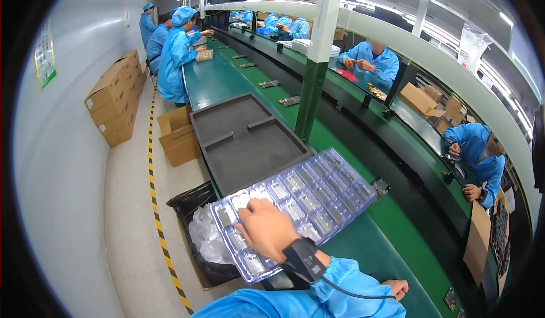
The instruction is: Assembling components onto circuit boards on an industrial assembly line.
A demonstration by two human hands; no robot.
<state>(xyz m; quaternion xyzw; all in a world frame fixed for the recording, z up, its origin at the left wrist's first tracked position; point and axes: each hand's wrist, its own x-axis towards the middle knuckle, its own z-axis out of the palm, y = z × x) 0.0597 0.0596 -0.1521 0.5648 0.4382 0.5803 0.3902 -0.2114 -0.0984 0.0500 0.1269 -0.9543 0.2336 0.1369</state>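
Fingers of the left hand (265, 228) curl down into a clear plastic blister tray (295, 204) of small parts, lying at six o'clock of the grey foam tray (244, 139). Right hand (395, 288), at four o'clock, rests loosely curled, holding nothing. Judging by this, pressing straight down would keep the tray from sliding.

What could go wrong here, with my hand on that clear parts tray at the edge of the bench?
1. The clear tray juts past the table edge above the bin; a push from the left hand might tip it, spilling parts.
2. Only that hand touches it; the right hand rests apart, so the thin tray may flex.
3. Its far end lies close to the grey foam tray and could snag.
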